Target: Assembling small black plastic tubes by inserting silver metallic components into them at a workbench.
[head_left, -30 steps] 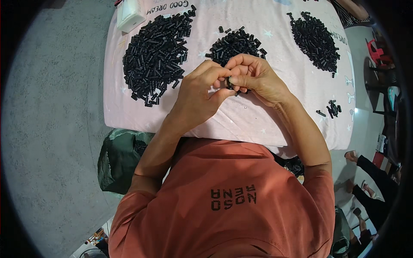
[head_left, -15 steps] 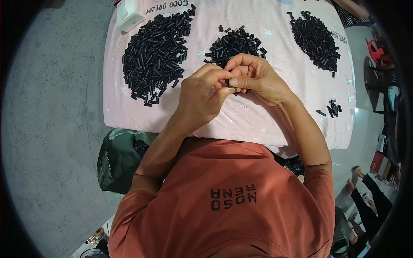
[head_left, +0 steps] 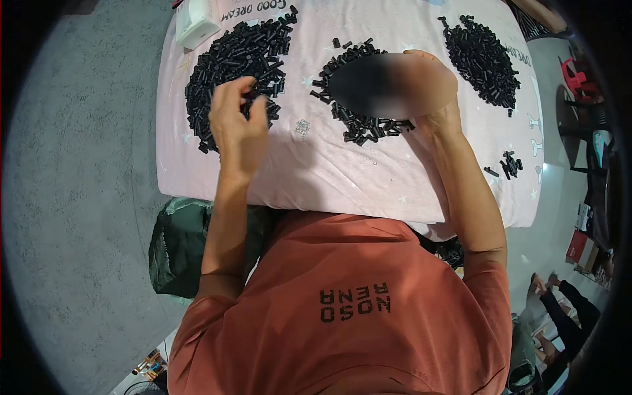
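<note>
I take the middle pile (head_left: 368,130) of small black cylindrical pieces as the reference; it lies on a pink cloth (head_left: 368,191) printed with stars. The two hands are well apart from each other. I find the left hand (head_left: 238,138) to the left of the middle pile, over the near part of the left pile (head_left: 243,56), which is larger and made of similar black pieces. Its thumb and fingers are parted, and I see no piece between them. Whether the fingertips touch the pieces below, I cannot tell. The right hand (head_left: 431,85) is at the right side of the middle pile. An oval blur covers most of this hand and part of the pile, so I cannot tell whether its fingers are closed or what they hold.

Right of the middle pile, and well apart from it, I note the right pile (head_left: 482,62), also black. Nearer the worker than that, still to the right of the middle pile, lies a small cluster (head_left: 510,166) of black pieces, with a single piece (head_left: 491,172) just beside it. A white package (head_left: 199,26) stands beyond the middle pile and to its left. On the near side of the middle pile sits the worker's rust-red shirt (head_left: 355,270); a dark green bag (head_left: 174,250) is to the near left.
</note>
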